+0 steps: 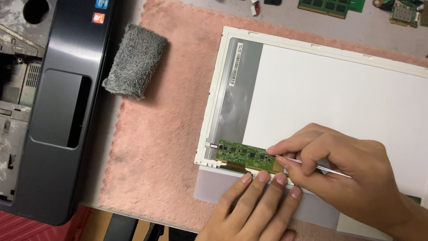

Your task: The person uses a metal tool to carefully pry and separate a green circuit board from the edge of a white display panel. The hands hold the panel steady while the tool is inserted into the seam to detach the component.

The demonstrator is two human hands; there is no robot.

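Fingers of the right hand (352, 174) pinch a thin metal tweezer-like tool (307, 163) between thumb and forefinger, its tip resting on the narrow green circuit board (247, 155) at the near left corner of a white-backed flat display panel (339, 102). That wrist enters from the lower right, knuckles raised, hand arched over the panel's near edge. Beside it, the left hand (256, 205) lies flat, four fingers straight and close together, holding nothing, their tips pressing the panel's near edge just below the board. Under the panel lies a pink fleecy cloth mat (156, 156). On the mat's far left corner sits a grey fuzzy pad (135, 60), beside a dark laptop palm-rest casing (62, 107).
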